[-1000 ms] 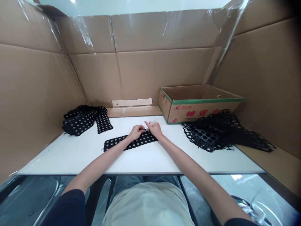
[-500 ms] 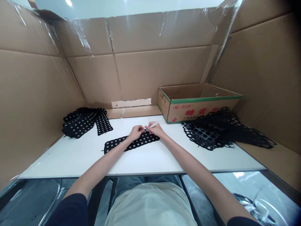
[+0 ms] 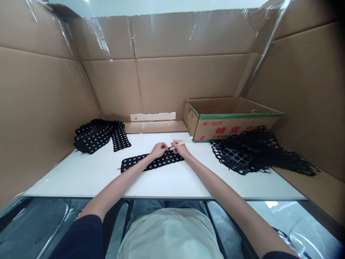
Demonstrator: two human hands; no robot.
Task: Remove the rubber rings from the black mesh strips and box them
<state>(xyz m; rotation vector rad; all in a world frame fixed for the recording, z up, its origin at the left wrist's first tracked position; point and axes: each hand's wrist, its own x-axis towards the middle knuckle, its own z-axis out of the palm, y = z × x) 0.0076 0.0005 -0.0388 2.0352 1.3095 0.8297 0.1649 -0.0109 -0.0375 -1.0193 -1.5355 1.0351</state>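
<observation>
A black strip of fabric with pale round dots (image 3: 162,161) lies flat on the white table in front of me. My left hand (image 3: 159,149) is closed in a pinch at the strip's far edge. Between the fingers of my right hand (image 3: 180,149) is a slim white pen-like tool (image 3: 186,140), its tip pointing left at that same edge, close to my left fingertips. The tip is too small to make out, so I cannot tell what kind of tool it is.
A pile of black dotted fabric (image 3: 93,137) sits at the back left of the table (image 3: 167,187). To the right lies a heap of black netting with round holes (image 3: 242,154), against a green-edged cardboard box (image 3: 205,129). Cardboard walls (image 3: 188,79) enclose the table on three sides.
My right hand has turned the white tool a little, and its rear end now leans further right and lower. The whole view has shifted slightly; the strip stays in place.
</observation>
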